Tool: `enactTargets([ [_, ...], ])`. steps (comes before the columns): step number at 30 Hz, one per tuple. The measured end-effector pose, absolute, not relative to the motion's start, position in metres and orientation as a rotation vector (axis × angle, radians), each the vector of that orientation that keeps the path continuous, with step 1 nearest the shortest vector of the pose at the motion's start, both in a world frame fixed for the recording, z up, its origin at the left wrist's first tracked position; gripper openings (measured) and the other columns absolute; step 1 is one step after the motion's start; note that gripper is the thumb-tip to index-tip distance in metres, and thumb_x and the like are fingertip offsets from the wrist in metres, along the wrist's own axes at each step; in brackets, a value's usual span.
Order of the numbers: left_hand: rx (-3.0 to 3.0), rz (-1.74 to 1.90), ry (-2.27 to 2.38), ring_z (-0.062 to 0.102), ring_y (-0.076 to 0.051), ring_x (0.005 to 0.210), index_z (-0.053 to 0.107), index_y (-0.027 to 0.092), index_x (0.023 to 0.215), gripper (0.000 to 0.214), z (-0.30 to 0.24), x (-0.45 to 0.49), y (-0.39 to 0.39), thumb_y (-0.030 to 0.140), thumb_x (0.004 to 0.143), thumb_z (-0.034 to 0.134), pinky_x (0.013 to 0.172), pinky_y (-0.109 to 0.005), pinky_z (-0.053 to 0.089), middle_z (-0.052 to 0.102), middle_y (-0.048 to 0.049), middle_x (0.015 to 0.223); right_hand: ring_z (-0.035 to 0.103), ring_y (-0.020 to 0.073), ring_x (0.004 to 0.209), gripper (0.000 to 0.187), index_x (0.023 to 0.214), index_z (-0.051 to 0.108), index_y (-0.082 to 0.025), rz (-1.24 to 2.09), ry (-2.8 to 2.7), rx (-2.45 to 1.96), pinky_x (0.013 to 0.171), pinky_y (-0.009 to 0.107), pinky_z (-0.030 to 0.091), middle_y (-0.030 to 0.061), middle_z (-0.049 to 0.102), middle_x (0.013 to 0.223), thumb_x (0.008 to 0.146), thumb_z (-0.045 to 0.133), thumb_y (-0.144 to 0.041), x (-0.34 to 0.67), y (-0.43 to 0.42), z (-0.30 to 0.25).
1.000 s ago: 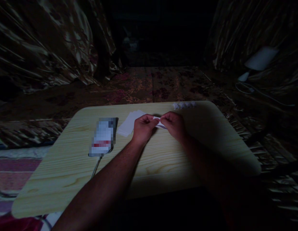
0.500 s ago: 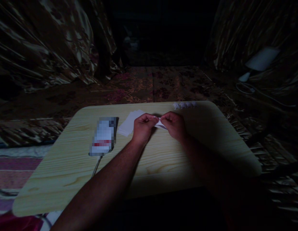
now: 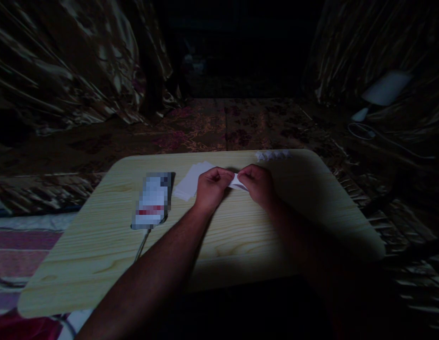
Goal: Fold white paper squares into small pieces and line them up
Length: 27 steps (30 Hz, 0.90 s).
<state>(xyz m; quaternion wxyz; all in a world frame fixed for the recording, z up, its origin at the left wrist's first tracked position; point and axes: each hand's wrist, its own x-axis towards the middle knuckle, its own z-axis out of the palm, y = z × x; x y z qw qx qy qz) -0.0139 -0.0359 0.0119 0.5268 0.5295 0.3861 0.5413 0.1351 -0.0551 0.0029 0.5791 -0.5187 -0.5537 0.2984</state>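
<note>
Between my two hands is a small white piece of paper [image 3: 237,182], apparently folded. My left hand [image 3: 212,185] pinches its left side with thumb and fingers. On its right side my right hand [image 3: 257,183] is closed in the same kind of pinch. The fingers cover much of the paper, so its full shape is hidden. Just left of my left hand lies a fanned stack of white paper sheets [image 3: 191,182], partly behind the hand. Several small crumpled-looking or folded white paper pieces [image 3: 273,155] sit in a row along the far edge of the table.
The low wood-grain table [image 3: 236,245] has rounded corners. On its left lies a blurred-out phone-like device [image 3: 151,200] with a cable [image 3: 143,245] running toward me. Beyond the table are a patterned cover [image 3: 205,123], draped curtains [image 3: 98,56] and a white lamp [image 3: 387,89].
My thumbs have shifted slightly apart, and a little more of the paper shows between them. Both hands stay in nearly the same place; the other things have not moved.
</note>
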Motion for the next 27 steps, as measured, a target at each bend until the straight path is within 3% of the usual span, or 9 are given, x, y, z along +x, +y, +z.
enactTargets([
  [5,1.265,1.191,0.946,0.051,-0.008,0.052,0.068,0.015,0.068,0.025,0.0114,-0.0157,-0.0351,0.033,0.063,0.084,0.053,-0.022,0.038,0.064,0.0012,0.062,0.061,0.0144,0.064,0.01,0.071,0.066,-0.019,0.66,-1.297,-1.265,0.061,0.025,0.045,-0.0018,0.067,0.066,0.072,0.066,-0.029,0.1385,-0.0546,0.005],
  [15,1.269,1.119,0.954,0.053,-0.01,0.053,0.069,0.014,0.072,0.027,0.0057,-0.017,-0.0308,0.037,0.066,0.082,0.053,-0.023,0.038,0.067,-0.0013,0.063,0.061,0.0144,0.063,0.011,0.071,0.066,-0.019,0.645,-1.325,-1.297,0.058,0.025,0.043,-0.0016,0.066,0.065,0.072,0.065,-0.029,0.1396,-0.0539,0.0046],
  [27,1.37,1.017,0.954,0.045,-0.009,0.047,0.061,0.015,0.065,0.029,0.0077,-0.0201,-0.0298,0.038,0.069,0.08,0.046,-0.023,0.03,0.06,0.0004,0.056,0.061,0.0148,0.063,0.01,0.071,0.067,-0.018,0.646,-1.36,-1.324,0.058,0.025,0.044,-0.0005,0.068,0.065,0.072,0.065,-0.029,0.1401,-0.0548,0.0065],
])
